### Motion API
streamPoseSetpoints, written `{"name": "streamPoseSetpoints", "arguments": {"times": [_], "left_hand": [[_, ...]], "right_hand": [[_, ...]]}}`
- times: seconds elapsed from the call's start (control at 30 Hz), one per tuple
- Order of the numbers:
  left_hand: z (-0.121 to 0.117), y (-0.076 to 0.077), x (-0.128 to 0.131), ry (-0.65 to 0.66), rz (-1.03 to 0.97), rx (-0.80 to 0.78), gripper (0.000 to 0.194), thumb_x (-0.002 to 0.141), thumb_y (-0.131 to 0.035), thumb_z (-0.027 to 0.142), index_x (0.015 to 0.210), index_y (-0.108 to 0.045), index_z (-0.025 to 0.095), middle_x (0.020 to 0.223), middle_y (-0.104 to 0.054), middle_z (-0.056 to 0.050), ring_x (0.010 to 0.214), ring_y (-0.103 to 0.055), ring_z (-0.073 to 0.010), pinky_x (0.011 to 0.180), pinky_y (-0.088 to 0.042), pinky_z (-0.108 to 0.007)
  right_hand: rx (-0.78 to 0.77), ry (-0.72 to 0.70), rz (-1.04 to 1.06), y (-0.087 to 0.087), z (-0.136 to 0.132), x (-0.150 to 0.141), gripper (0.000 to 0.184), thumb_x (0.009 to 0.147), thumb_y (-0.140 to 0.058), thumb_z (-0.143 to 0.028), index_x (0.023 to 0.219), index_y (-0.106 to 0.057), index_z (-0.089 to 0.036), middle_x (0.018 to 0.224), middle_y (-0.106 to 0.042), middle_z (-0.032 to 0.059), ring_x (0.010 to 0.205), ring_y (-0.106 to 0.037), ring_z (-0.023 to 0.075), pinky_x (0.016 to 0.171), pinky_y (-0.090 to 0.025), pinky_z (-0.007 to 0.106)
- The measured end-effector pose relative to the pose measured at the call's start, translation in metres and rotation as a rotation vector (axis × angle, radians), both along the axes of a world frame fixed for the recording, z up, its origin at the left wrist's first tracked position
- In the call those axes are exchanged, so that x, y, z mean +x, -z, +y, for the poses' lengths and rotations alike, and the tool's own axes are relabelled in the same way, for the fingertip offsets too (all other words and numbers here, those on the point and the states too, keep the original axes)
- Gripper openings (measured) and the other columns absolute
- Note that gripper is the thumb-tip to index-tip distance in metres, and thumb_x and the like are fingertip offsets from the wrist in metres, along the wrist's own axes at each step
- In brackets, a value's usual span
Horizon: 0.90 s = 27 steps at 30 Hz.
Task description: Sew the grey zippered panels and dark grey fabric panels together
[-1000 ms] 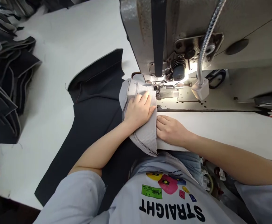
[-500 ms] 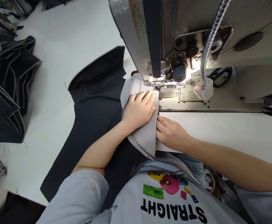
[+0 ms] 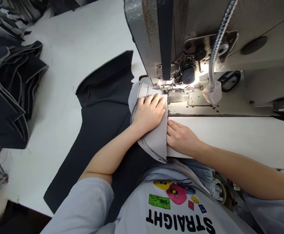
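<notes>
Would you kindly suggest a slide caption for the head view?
Left hand on grey fabric, right hand at its edge, at a sewing machine.

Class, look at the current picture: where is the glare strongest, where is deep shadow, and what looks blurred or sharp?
Head view: glare is strongest under the sewing machine; head view: deep shadow lies below the table at lower left; head view: the fabric pile at upper left is blurred, while the left hand and right hand look fairly sharp.
</notes>
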<state>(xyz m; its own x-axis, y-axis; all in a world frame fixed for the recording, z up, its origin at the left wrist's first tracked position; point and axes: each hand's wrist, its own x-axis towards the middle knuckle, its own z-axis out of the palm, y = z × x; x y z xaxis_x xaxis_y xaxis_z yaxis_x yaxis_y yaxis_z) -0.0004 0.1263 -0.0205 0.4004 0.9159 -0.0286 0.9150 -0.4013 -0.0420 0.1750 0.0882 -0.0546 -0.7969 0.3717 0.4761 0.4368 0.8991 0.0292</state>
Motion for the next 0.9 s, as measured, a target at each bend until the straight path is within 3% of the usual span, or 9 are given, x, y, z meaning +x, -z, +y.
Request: {"name": "streamPoseSetpoints", "arguments": {"times": [0.43,0.53,0.67,0.9], "left_hand": [[0.007,0.000,0.002,0.005,0.000,0.013,0.050,0.102,-0.032,0.029,0.147,-0.048,0.016,0.153,-0.047,-0.014,0.135,-0.045,-0.0336,0.101,-0.039,-0.051],[0.010,0.001,0.001,0.006,-0.023,0.008,0.048,0.102,-0.033,0.031,0.144,-0.052,0.016,0.146,-0.053,-0.016,0.129,-0.049,-0.0345,0.099,-0.040,-0.052],[0.010,0.002,0.001,0.004,-0.047,-0.010,0.045,0.102,-0.035,0.031,0.139,-0.057,0.016,0.142,-0.059,-0.013,0.123,-0.053,-0.0316,0.100,-0.041,-0.047],[-0.002,0.004,0.007,-0.034,-0.032,0.008,0.049,0.103,-0.033,0.034,0.142,-0.053,0.013,0.149,-0.051,-0.015,0.125,-0.050,-0.0326,0.099,-0.043,-0.049]], "right_hand": [[-0.060,-0.009,0.001,-0.003,0.004,0.006,0.027,0.088,-0.050,-0.001,0.098,-0.075,-0.003,0.098,-0.072,0.0199,0.106,-0.066,0.0267,0.101,-0.054,0.040],[-0.052,-0.023,-0.008,-0.003,0.006,0.006,0.028,0.089,-0.049,0.000,0.099,-0.075,-0.002,0.101,-0.072,0.0218,0.109,-0.065,0.0271,0.101,-0.054,0.040],[0.034,-0.035,0.010,-0.002,0.008,0.005,0.027,0.087,-0.050,-0.001,0.098,-0.075,0.000,0.099,-0.072,0.0221,0.107,-0.066,0.0285,0.096,-0.056,0.038],[0.093,-0.039,-0.029,-0.001,0.006,0.004,0.026,0.084,-0.051,0.002,0.089,-0.075,-0.006,0.089,-0.072,0.0171,0.094,-0.067,0.0252,0.083,-0.056,0.034]]}}
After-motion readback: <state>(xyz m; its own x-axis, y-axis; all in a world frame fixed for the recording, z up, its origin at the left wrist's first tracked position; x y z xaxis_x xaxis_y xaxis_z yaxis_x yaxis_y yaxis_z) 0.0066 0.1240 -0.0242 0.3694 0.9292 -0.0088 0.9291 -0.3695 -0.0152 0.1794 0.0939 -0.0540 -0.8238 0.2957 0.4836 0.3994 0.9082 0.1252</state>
